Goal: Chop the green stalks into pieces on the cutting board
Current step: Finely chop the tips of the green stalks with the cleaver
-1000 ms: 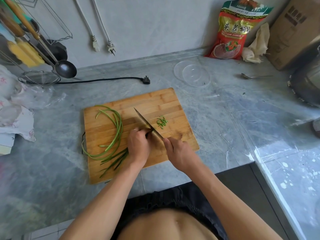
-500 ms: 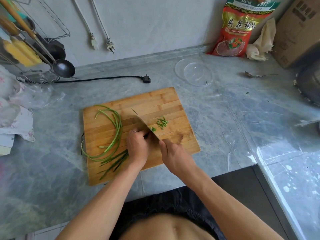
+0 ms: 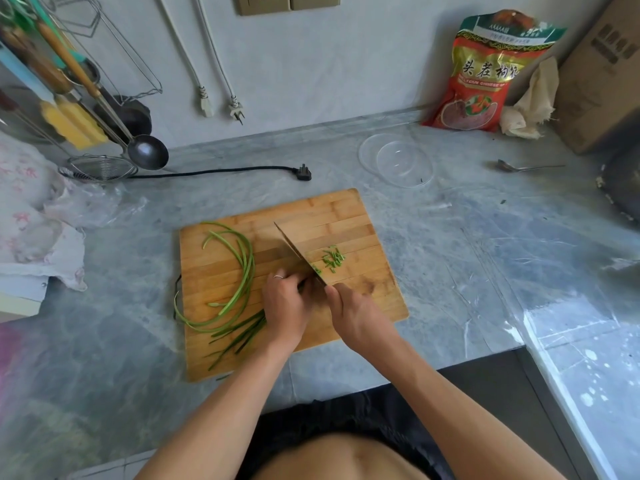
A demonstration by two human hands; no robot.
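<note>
The cutting board (image 3: 332, 216) is orange-brown with wood stripes. The stalks (image 3: 242, 271) and the small cut pieces (image 3: 333, 258) are bright green. The counter (image 3: 450, 244) is grey with pale marble swirls. The bag (image 3: 485, 74) is red, gold and green.

Home kitchen: marble-grey table (image 3: 450, 244), wooden cutting board (image 3: 332, 216), ladle (image 3: 148, 154) and strainer (image 3: 100, 168) on rack upper left, wall sockets (image 3: 287, 3) top centre.

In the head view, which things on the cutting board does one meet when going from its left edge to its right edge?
Uncut green stalks → left hand → knife → chopped pieces. The right hand overlaps the knife and pieces in this direction, so I leave it out of the order.
</note>
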